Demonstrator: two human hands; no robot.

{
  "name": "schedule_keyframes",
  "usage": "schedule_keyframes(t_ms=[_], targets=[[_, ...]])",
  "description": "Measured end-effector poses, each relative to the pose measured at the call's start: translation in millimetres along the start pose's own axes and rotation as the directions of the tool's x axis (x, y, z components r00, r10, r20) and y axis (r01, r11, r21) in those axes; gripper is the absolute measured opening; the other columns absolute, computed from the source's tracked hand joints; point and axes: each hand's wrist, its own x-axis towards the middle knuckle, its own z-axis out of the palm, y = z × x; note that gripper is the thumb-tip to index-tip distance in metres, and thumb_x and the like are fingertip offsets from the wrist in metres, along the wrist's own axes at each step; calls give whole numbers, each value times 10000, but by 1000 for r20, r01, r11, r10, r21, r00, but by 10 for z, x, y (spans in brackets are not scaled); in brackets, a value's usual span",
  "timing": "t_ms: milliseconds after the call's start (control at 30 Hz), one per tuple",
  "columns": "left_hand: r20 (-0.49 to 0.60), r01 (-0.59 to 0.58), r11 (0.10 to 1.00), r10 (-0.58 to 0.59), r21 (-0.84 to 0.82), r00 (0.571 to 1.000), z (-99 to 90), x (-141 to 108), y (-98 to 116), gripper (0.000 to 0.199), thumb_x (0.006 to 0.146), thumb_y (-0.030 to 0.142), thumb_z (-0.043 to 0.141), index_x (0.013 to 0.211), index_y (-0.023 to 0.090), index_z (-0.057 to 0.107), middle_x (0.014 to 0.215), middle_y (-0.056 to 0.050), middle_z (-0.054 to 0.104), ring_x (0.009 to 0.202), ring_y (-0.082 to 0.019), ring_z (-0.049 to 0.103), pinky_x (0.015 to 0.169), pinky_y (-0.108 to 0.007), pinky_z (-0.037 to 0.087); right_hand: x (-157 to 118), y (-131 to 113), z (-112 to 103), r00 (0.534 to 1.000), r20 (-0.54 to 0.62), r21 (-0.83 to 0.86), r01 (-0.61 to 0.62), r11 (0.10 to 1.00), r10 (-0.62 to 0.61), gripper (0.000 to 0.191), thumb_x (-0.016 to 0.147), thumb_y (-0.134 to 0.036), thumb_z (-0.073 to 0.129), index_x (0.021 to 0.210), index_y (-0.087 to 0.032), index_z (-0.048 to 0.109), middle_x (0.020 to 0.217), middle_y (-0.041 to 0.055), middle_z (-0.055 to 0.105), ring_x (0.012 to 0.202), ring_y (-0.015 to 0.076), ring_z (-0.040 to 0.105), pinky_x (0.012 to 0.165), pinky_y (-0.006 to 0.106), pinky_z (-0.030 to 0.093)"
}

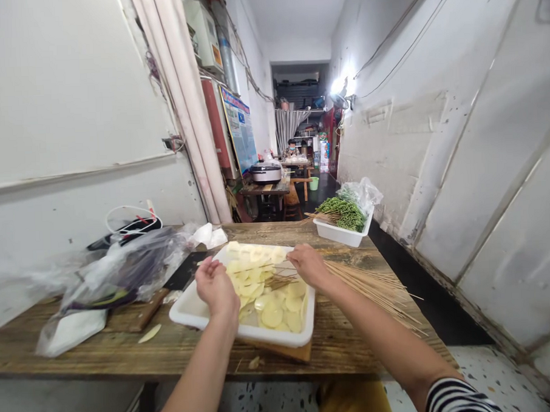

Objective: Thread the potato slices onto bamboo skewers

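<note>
A white tray holds thin, pale yellow potato slices, some threaded on thin wooden sticks. Along its far side runs a skewer of potato slices, its right end pinched in the fingers of my right hand. Over the tray's left side is my left hand, palm turned up and fingers curled together. Whatever its fingertips may hold is too small to make out. Bare bamboo sticks lie in a loose bundle on the table, under my right forearm.
A white bin with skewered green vegetables stands at the table's far right. Plastic bags and a dark wooden board lie to the left. One loose slice rests on the wooden table. Far back, a person sits.
</note>
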Motion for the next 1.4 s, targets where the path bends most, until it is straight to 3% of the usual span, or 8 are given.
schedule_keyframes(t_ms=[67,167,367,467,633,967,1167,1400], targets=[[189,129,989,-140,71,972,24,-55,6,221,683,116,599,897,160,566,812,-14,612,771,-95,596,685,-178,441,59,-38,58,1000,-4,27,-8,1000,8,253,868,-196,533,659,-167,674,700,42,594,743,164,499,627,242,292],[397,483,842,-539,239,743,66,-144,41,188,748,276,611,849,121,578,837,-115,657,781,-175,642,631,-246,489,82,-184,163,998,-29,90,-45,995,48,247,858,-151,524,665,-152,679,682,42,601,677,148,507,619,238,310],[636,469,879,-409,83,655,60,-168,37,72,761,185,627,797,126,608,825,-93,680,804,-166,654,747,-281,524,82,-440,326,998,-29,266,-50,963,60,221,849,-152,516,747,-184,709,703,23,667,659,133,573,618,204,372],[618,438,898,-369,43,694,58,-150,7,87,739,175,647,800,115,635,781,-75,685,742,-151,655,720,-269,527,51,-443,353,1000,-12,312,-19,950,24,209,861,-182,500,825,-211,704,768,6,698,687,130,603,621,192,395],[539,330,944,-281,7,794,94,-156,-27,230,650,280,729,753,86,663,755,-70,690,684,-136,641,744,-266,515,-4,-400,355,999,44,434,-7,901,-13,301,888,-209,436,682,-183,654,521,-28,600,489,107,528,527,181,375],[583,392,919,-339,38,738,99,-195,16,264,645,285,736,795,86,650,750,-84,671,698,-148,635,679,-268,519,11,-409,365,1000,-3,489,2,872,-1,288,886,-238,395,781,-180,657,676,6,635,603,137,551,593,208,400],[493,390,907,-269,-159,827,111,-116,81,156,794,272,600,840,124,609,807,-84,674,734,-159,639,632,-292,535,2,-405,336,1000,-5,464,20,886,-20,295,872,-251,416,702,-189,649,626,4,621,587,143,538,590,211,390],[507,502,849,-365,-163,781,122,-83,85,148,857,213,490,858,107,594,774,-104,676,736,-187,656,662,-361,550,-1,-389,355,998,20,474,42,880,-59,279,863,-232,420,693,-186,637,628,2,617,590,140,540,592,205,381]])
